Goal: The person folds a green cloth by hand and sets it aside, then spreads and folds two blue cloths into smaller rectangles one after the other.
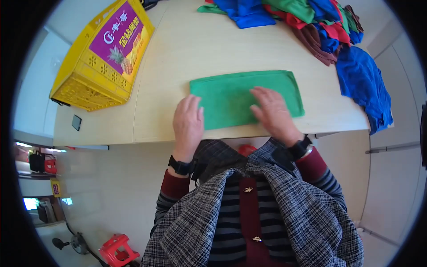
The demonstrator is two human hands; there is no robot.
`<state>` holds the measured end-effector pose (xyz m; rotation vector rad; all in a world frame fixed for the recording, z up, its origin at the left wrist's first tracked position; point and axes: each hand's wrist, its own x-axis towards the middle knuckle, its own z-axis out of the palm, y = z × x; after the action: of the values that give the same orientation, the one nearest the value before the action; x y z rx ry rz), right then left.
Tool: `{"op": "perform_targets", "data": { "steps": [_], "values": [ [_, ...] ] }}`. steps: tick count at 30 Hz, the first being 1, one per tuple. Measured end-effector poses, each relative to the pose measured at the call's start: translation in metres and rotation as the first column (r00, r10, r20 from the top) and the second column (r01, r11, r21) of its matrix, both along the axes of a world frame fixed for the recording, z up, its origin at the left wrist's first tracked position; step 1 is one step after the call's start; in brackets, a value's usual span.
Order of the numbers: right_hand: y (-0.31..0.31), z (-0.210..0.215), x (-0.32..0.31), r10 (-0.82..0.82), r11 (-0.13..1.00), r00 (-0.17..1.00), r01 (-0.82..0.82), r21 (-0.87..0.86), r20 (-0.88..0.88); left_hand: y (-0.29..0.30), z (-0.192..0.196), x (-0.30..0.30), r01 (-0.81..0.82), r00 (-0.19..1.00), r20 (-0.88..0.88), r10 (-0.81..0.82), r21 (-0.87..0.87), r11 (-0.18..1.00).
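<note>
A green cloth (231, 100), folded into a flat rectangle, lies on the pale wooden table near its front edge. At the cloth's left end is my left hand (188, 122), fingers stretched out and lying along that edge. Over the right half of the same cloth, my right hand (275, 113) has its fingers extended and thumb apart, palm down. Neither hand grips anything that I can see. Whether the right palm presses on the cloth or hovers just above it cannot be made out.
A heap of blue, green, red and brown cloths (311, 18) fills the far right, with a blue cloth (367, 86) hanging over the table's right edge. On the left stand a yellow plastic crate (95, 84) and a small dark flat object (76, 123). A red stool (119, 250) is on the floor.
</note>
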<state>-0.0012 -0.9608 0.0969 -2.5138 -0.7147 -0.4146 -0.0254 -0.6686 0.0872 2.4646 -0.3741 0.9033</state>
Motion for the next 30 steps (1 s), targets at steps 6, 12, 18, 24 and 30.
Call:
{"op": "perform_targets", "data": {
  "steps": [6,12,18,24,30],
  "values": [
    [-0.009,-0.035,-0.024,-0.023,0.993,0.999,0.028,-0.119,0.043,-0.018,-0.016,0.017,-0.383,0.776,-0.433,0.458,0.253,0.888],
    [-0.051,-0.047,0.025,-0.271,0.944,0.963,0.267,-0.192,0.008,-0.024,-0.026,0.045,-0.348,0.763,-0.544,0.348,0.107,0.931],
    [-0.079,-0.043,0.034,-0.355,0.914,0.935,0.341,-0.219,-0.024,-0.008,-0.034,0.054,-0.33,0.773,-0.634,-0.015,-0.422,0.845],
    [-0.063,-0.029,0.029,-0.38,0.873,0.925,0.363,-0.326,0.011,0.013,-0.027,0.055,-0.294,0.676,-0.555,-0.485,-0.806,0.514],
    [0.015,-0.027,0.003,-0.151,0.947,0.989,0.148,-0.286,0.012,0.024,-0.011,0.048,-0.312,0.576,-0.375,-0.727,-0.922,0.229]
  ]
}}
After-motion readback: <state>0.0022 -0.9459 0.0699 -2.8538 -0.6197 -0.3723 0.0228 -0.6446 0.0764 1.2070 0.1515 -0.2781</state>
